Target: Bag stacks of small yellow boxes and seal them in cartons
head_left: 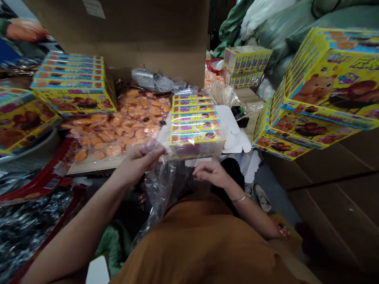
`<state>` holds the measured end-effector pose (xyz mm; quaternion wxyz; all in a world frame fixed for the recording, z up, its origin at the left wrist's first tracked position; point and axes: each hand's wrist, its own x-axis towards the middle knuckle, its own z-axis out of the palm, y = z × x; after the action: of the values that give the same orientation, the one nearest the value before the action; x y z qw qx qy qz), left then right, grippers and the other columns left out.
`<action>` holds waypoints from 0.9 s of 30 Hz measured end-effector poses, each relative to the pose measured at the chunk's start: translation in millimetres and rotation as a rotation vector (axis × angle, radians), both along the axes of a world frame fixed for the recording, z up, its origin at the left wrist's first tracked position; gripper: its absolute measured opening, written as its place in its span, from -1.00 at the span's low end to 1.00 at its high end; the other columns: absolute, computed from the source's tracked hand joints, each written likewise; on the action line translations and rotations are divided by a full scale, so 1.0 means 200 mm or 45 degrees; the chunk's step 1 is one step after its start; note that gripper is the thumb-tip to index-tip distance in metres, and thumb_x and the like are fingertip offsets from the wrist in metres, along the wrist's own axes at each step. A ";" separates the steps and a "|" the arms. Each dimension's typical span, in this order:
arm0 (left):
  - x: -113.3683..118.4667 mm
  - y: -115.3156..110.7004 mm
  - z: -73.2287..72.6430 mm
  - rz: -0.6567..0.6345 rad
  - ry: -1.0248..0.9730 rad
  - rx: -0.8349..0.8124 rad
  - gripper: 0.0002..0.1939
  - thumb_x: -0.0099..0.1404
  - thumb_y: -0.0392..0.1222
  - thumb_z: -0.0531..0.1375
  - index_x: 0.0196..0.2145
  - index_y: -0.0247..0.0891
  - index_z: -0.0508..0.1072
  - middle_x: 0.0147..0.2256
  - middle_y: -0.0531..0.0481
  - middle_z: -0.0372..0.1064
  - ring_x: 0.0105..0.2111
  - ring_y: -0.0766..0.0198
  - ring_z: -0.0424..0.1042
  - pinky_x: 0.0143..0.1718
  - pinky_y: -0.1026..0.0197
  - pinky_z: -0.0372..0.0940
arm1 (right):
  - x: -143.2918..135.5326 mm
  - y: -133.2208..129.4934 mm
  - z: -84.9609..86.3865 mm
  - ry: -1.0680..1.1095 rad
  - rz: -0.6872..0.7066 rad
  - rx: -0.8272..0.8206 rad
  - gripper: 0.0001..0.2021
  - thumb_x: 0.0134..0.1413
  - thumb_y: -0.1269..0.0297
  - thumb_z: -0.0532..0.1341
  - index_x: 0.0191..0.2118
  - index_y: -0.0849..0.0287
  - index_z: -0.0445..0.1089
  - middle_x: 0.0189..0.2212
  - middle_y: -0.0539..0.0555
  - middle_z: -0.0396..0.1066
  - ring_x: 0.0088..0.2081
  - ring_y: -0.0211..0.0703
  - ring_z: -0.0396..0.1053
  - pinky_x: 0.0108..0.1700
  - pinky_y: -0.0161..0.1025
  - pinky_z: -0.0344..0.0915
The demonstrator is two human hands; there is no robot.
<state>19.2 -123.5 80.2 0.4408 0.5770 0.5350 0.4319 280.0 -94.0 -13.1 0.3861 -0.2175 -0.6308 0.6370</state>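
Beside yellow boxes (195,128), two bare hands (145,158), clear plastic (166,179) between.

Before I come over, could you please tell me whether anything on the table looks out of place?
Yes: two small dark pieces lie among the orange pieces, left of the row of yellow boxes. Their colour stands out against the orange, though I cannot tell what they are.

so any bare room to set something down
Slim light-brown tabletop strips: between white flat cardboard and stacked yellow printed boxes; along the front edge below bagged orange pieces. Crowded: around the film-covered yellow box row.
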 end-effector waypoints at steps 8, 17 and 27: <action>-0.16 0.04 0.09 -0.144 0.269 0.189 -0.66 -0.10 -0.02 0.48 -0.32 -0.15 0.64 -0.24 -0.13 0.54 -0.25 0.11 0.49 -0.39 0.25 0.36 | 0.09 0.18 0.20 -0.019 -0.278 -0.019 -0.54 0.04 -0.19 0.34 -0.36 0.18 0.47 -0.70 -0.16 0.16 -0.65 -0.43 0.00 -0.60 -0.38 -0.08; -0.11 0.08 0.14 -0.317 0.016 0.005 -0.70 -0.02 0.05 0.46 -0.59 -0.22 0.56 -0.62 -0.03 0.37 -0.61 0.29 0.31 -0.58 0.27 0.22 | 0.19 0.14 0.22 0.364 -0.260 -0.054 -0.28 -0.22 -0.41 0.34 -0.05 0.05 0.42 -0.36 0.02 0.40 -0.31 -0.18 0.38 -0.14 -0.16 0.38; -0.06 -0.01 -0.30 -0.060 -0.442 -0.032 -0.59 -0.04 -0.04 0.50 -0.47 -0.22 0.34 -0.64 0.19 0.18 -0.66 0.43 0.14 -0.65 0.37 0.06 | 0.22 -0.14 -0.28 0.074 -0.242 -0.140 -0.56 0.07 -0.17 0.30 -0.39 0.18 0.48 -0.55 -0.01 0.40 -0.59 -0.31 0.26 -0.49 -0.34 0.25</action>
<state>6.7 -125.8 20.7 0.5437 0.5006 0.4426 0.5078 324.6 -122.5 -69.7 0.4503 -0.2785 -0.5600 0.6372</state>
